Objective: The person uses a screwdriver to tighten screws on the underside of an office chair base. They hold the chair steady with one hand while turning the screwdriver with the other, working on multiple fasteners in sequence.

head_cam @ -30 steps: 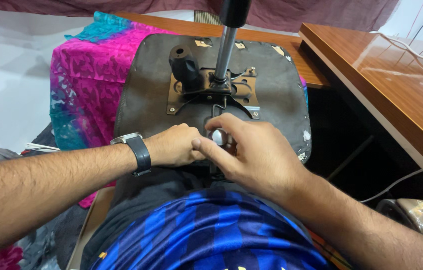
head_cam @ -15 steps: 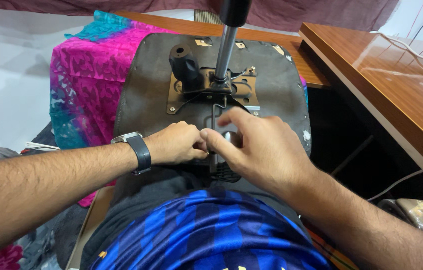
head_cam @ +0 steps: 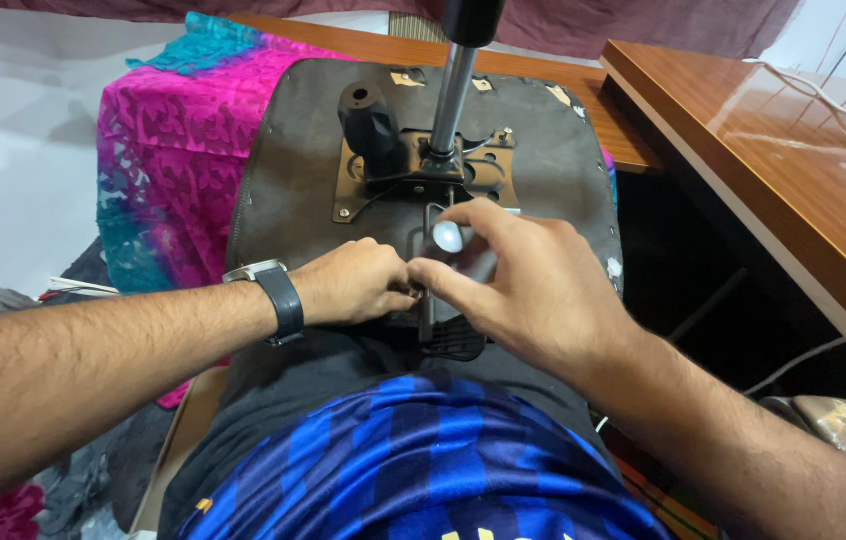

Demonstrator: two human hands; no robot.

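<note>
An upturned office chair seat [head_cam: 303, 180] lies before me, its dark underside up. A metal mechanism plate [head_cam: 363, 190] with a black knob [head_cam: 368, 120] and a chrome gas cylinder [head_cam: 451, 95] sits on it. My left hand [head_cam: 353, 282], with a black wristwatch [head_cam: 278, 300] on the wrist, is curled shut against a black lever part [head_cam: 448, 335] near the seat's front edge. My right hand [head_cam: 528, 290] grips the same black part from the right, fingertips meeting the left hand. What the left fingers pinch is hidden.
A pink and teal patterned cloth [head_cam: 173, 150] lies under the seat at left. A glossy wooden desk [head_cam: 793, 150] runs along the right, with a white cable [head_cam: 823, 95] on it. My blue striped shirt [head_cam: 413, 460] fills the bottom.
My right hand has shifted slightly to the right and up on the lever part, with the thumb now raised. The left hand has stayed put.
</note>
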